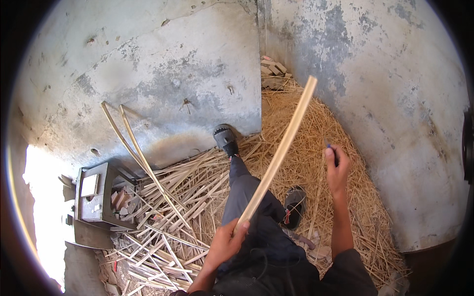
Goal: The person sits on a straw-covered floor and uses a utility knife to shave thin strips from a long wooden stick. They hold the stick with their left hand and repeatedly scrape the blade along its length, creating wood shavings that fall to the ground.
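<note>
My left hand (228, 243), low in the middle, is closed around the lower end of a long, pale bamboo strip (279, 158). The strip slants up and to the right, its far end free in the air. To its right, my right hand (337, 163) is raised over the straw with the fingers closed. A small blue bit shows at the fingertips and something dark by the palm; what it is I cannot make out. The right hand is apart from the strip. My dark-trousered leg (242, 190) stretches forward, its shoe (225, 140) by the wall.
Split strips (173, 246) lie heaped at the left, with a thick bed of straw-like shavings (291, 118) at the right. Two long strips (132, 145) lean on the worn wall (148, 74). A wooden box (98, 192) stands far left; bricks (273, 67) sit in the back corner.
</note>
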`<state>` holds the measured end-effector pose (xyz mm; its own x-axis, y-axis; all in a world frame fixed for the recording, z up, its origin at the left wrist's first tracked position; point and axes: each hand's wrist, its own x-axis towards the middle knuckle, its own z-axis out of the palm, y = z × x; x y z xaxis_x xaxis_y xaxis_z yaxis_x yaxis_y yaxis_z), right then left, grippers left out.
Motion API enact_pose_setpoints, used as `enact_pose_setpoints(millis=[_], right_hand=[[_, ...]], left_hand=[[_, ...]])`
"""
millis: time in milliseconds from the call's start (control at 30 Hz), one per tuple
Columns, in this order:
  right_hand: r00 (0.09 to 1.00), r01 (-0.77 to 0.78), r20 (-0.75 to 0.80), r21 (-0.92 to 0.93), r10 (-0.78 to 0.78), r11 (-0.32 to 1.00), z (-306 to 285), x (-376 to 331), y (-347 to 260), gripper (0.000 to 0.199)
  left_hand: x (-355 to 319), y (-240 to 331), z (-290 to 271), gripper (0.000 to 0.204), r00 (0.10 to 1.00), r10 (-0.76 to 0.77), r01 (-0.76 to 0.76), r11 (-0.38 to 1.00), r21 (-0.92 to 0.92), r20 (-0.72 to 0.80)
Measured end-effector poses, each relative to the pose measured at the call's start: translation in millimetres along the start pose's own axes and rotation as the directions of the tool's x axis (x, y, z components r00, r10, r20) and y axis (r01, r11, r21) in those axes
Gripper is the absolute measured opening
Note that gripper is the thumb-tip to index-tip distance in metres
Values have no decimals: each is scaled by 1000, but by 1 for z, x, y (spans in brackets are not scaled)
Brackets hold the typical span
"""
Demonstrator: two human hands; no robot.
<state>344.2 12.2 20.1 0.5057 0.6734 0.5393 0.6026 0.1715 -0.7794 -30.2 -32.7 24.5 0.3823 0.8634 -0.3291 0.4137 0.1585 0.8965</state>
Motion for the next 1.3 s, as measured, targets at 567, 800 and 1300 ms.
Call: enact_pose_setpoints(millis=[567, 800, 1300], right_hand=[[829, 451, 329, 82, -451, 889, 48, -86, -77, 32], [838, 444, 325, 60, -438, 894, 52, -94, -82, 32], [849, 469, 266, 16, -456, 883, 53, -74, -79, 31]], left_hand=[[27, 52, 16, 25, 932, 353, -352, 935, 32, -80], [32, 49, 17, 31, 933, 344, -339, 939, 61, -106], [28, 39, 18, 36, 953, 266, -269, 963, 0, -143]])
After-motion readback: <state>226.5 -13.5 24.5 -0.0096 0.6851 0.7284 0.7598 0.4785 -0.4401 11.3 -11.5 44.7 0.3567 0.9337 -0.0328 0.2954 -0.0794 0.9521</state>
